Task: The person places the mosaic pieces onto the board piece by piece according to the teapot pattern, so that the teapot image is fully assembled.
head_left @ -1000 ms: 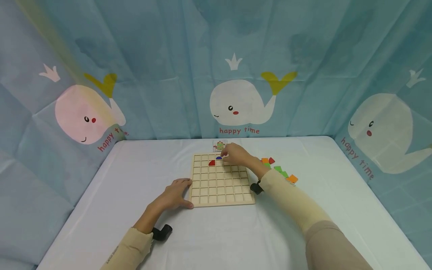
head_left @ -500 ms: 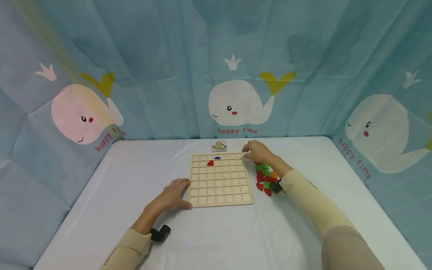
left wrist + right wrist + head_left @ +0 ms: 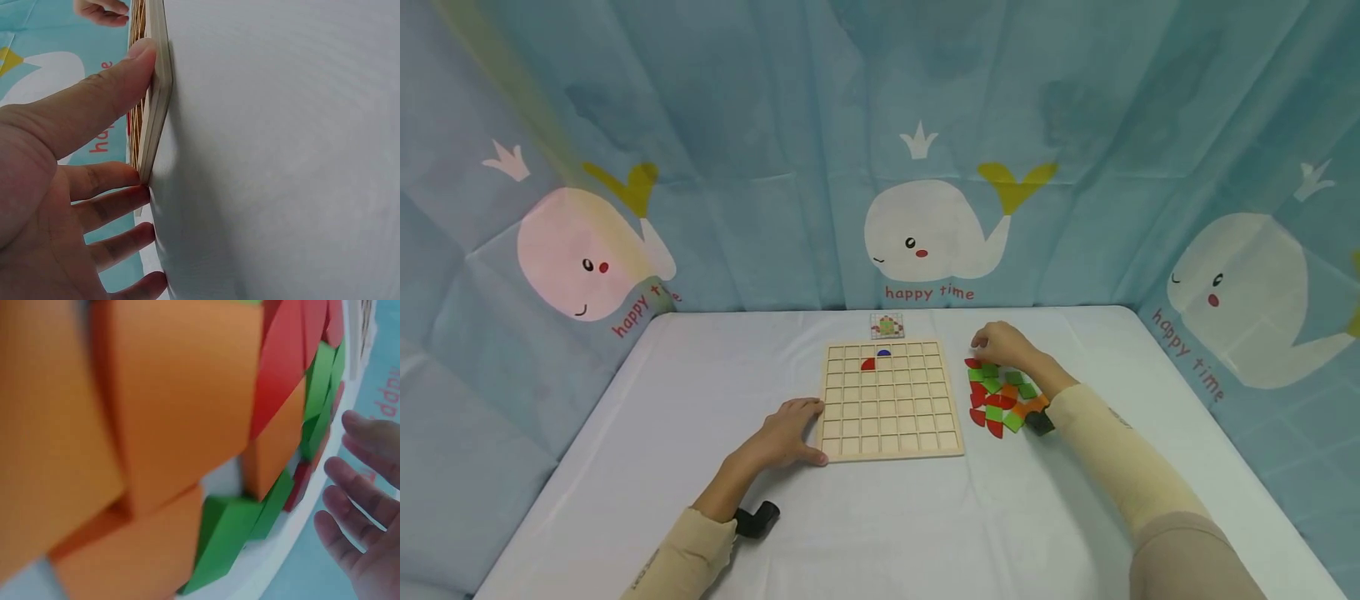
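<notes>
A square wooden grid board (image 3: 891,408) lies flat on the table. In its upper part sit a red quarter-circle piece (image 3: 868,365) and a blue half-circle piece (image 3: 883,353). My left hand (image 3: 786,433) rests at the board's near left corner; in the left wrist view the thumb (image 3: 115,84) lies against one edge and the spread fingers stand by the other. To the right of the board, my right hand (image 3: 1006,346) hovers over the far end of a heap of loose pieces. Its fingers (image 3: 359,487) are loosely bent, with nothing seen in them.
The heap holds several red pieces (image 3: 995,428), green squares (image 3: 1013,422) and orange pieces (image 3: 1010,392). A small pattern card (image 3: 887,326) lies behind the board. A blue whale-print curtain (image 3: 760,167) hangs behind the white-covered table (image 3: 880,525).
My right hand has moved right, away from above the blue half-circle on the board, to over the loose pieces. The left hand has stayed at the corner.
</notes>
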Demonstrator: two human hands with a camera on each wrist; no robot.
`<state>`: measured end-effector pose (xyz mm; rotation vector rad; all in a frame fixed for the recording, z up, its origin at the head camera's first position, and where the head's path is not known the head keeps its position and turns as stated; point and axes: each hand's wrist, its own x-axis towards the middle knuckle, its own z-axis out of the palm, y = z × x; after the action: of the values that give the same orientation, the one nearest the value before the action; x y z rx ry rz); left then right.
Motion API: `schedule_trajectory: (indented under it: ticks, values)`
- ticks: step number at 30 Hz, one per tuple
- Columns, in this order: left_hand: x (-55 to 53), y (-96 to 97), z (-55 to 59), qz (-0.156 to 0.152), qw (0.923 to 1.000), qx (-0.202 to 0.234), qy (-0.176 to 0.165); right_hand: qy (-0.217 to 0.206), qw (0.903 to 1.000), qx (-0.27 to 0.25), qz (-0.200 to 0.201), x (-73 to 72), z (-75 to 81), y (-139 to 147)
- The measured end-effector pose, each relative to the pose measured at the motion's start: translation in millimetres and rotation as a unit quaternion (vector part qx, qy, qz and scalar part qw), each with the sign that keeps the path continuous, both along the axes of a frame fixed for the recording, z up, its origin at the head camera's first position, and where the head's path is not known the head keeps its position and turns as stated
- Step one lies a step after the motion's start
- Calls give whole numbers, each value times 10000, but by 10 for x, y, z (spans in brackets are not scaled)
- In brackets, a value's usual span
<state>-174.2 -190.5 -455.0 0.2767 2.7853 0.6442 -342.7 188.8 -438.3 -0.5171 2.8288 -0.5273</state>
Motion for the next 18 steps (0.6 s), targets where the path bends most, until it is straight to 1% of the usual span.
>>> schedule_trajectory:
  ticks: [4, 9, 13, 18]
  values:
    - [2, -8, -9, 15, 10000, -1, -21, -299, 9994, 14, -199, -20, -28, 56]
    - [15, -2, 19, 44, 10000, 40, -30, -434, 9982, 34, -402, -61, -58, 109]
    - [22, 3, 37, 35, 10000, 59, -43, -443, 9981, 37, -431, -73, -61, 141]
    - [24, 10, 52, 21, 10000, 72, -52, -583, 9974, 13, -422, -76, -47, 158]
